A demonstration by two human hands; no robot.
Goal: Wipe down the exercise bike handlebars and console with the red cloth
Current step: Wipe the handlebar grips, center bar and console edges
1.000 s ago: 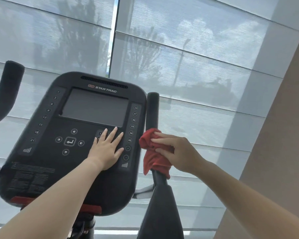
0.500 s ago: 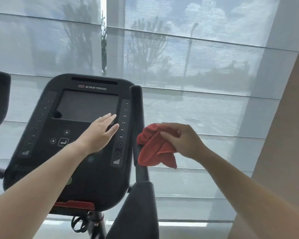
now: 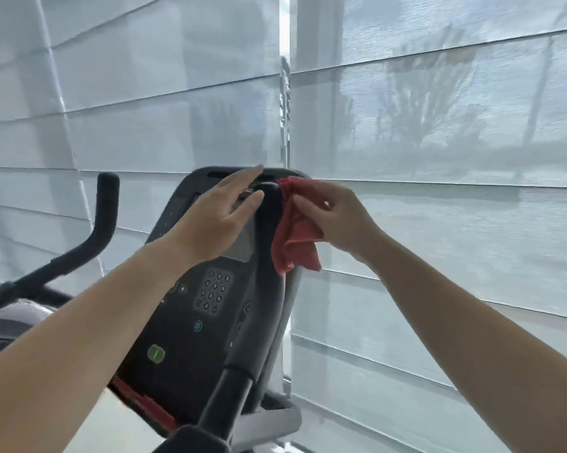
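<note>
I see the right hand (image 3: 332, 217) pinching the red cloth (image 3: 296, 237) against the top of the right handlebar (image 3: 269, 223) — most of the cloth hangs loose on the bar's right side. My left hand (image 3: 216, 217) lies flat, fingers straight, over the console (image 3: 197, 308) — covering its screen. The left handlebar (image 3: 104, 207) stands well apart, before pale window blinds (image 3: 439, 158).

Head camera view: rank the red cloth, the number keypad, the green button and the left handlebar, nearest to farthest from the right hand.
1. Red cloth: pinched in the right hand.
2. Number keypad: mid console, down-left.
3. Green button: lower on the console.
4. Left handlebar: far left, beyond the console.
</note>
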